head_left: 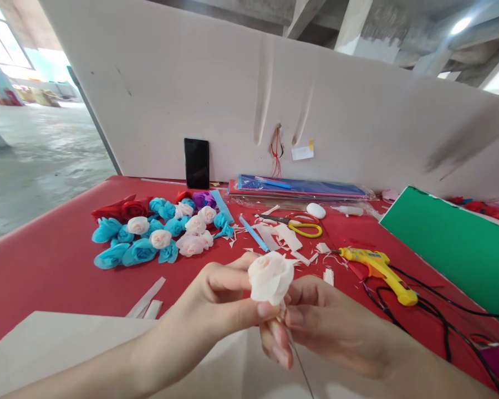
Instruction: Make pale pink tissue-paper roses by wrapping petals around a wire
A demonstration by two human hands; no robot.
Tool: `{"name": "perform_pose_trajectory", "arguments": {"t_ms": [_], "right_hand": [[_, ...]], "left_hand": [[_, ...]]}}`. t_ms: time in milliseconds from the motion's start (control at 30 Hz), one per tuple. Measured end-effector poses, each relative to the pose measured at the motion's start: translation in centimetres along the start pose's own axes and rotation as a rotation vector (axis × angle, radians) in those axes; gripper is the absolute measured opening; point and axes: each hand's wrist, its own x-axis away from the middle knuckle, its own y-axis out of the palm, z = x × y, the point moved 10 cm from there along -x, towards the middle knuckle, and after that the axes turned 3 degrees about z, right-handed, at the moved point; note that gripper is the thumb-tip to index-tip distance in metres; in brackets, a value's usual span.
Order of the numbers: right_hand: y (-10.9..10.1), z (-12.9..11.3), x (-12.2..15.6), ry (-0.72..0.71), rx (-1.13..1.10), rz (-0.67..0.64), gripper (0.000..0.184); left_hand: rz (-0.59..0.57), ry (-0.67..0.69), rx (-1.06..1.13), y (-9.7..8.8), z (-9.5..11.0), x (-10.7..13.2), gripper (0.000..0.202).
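A pale pink paper rose (pixel 271 277) is held upright in front of me. My left hand (pixel 228 305) pinches it near the base of the bloom, thumb in front and fingers behind. On the other side, my right hand (pixel 328 318) grips the rose's base where it meets a thin wire stem (pixel 300 360), which slants down toward the bottom edge. Fingers partly hide the join. Beneath both hands lies a large cream paper sheet (pixel 87 338) on the red table (pixel 66 238).
Finished blue, pink, red and purple paper roses (pixel 139 251) cluster at left. Yellow-handled scissors (pixel 303 226), paper scraps (pixel 290 237) and a light-blue pen (pixel 253 233) lie beyond my hands. At right are a yellow glue gun (pixel 382 271) with black cords and a green board (pixel 453 249). A phone (pixel 197 163) leans upright behind.
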Motion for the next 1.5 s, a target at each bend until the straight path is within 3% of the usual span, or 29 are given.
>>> {"name": "perform_pose_trajectory", "arguments": {"t_ms": [267,333,400,467,600,700,833,933,1033,1200,1500], "right_hand": [[0.8,1.6,-0.3,0.049,-0.061,-0.073,0.031],[0.2,0.8,-0.1,0.008,-0.008,0.017,0.029],[-1.0,-0.5,0.3,-0.070,0.080,0.159,0.024],[-1.8,-2.1,1.0,-0.168,0.254,0.297,0.019],[-2.1,-4.9,2.7,-0.388,0.686,0.541,0.022],[-1.2,-6.4,4.0,-0.596,0.864,0.657,0.026],[0.4,-7.0,4.7,-0.738,1.016,0.673,0.026],[1.1,-7.3,4.9,-0.798,1.087,0.671,0.025],[1.8,-7.5,5.2,-0.882,1.166,0.678,0.024],[3.3,-7.5,6.4,-1.076,1.279,0.693,0.022],[3.9,-7.1,6.4,-1.130,1.339,0.704,0.022]], "left_hand": [[-0.031,0.016,-0.031,-0.4,0.1,-0.3,0.010],[-0.028,0.042,-0.080,-0.9,0.6,-0.6,0.007],[0.008,0.090,-0.142,-1.8,1.7,-1.0,0.017],[0.095,0.163,-0.214,-3.1,3.3,-1.3,0.028],[0.347,0.337,-0.383,-5.6,6.5,-0.4,0.012],[0.442,0.405,-0.462,-6.0,7.4,0.6,0.016],[0.518,0.559,-0.653,-4.7,8.2,2.1,0.014],[0.573,0.818,-0.937,-2.2,9.5,3.9,0.008],[0.574,0.985,-1.101,0.0,9.9,5.2,0.003],[0.620,1.025,-1.214,1.6,10.2,5.8,0.012],[0.639,1.164,-1.342,3.2,10.1,6.9,0.020]]}}
